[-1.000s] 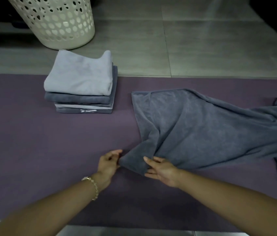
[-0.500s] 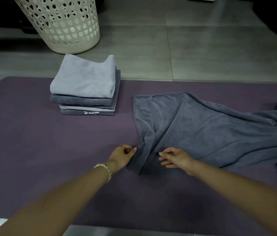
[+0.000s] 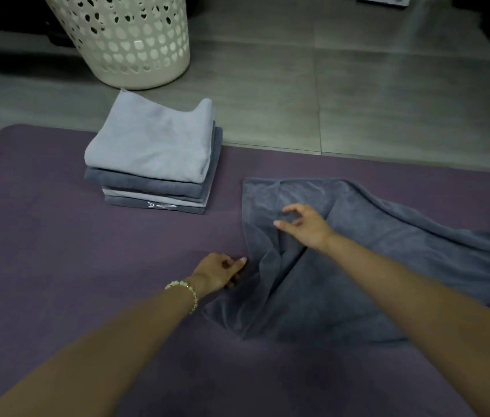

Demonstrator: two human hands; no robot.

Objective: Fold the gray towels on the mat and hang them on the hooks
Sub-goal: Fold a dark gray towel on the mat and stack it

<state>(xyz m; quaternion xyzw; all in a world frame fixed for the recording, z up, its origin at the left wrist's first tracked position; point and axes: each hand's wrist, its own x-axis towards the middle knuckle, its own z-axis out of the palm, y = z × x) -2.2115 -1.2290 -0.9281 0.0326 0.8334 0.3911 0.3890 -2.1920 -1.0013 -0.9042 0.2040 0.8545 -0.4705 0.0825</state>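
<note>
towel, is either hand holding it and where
The left hand pinches the towel at its left edge; the right hand hovers open above it, holding nothing.

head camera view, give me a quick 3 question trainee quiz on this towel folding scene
1. True or false: the stack of folded gray towels lies on the purple rubber mat.
2. The right hand, fingers spread, is over: A the spread dark gray towel; B the tile floor; C the basket.
3. Fill in: the beaded bracelet is on the ___ wrist.
Key: 1 true; 2 A; 3 left.
</note>
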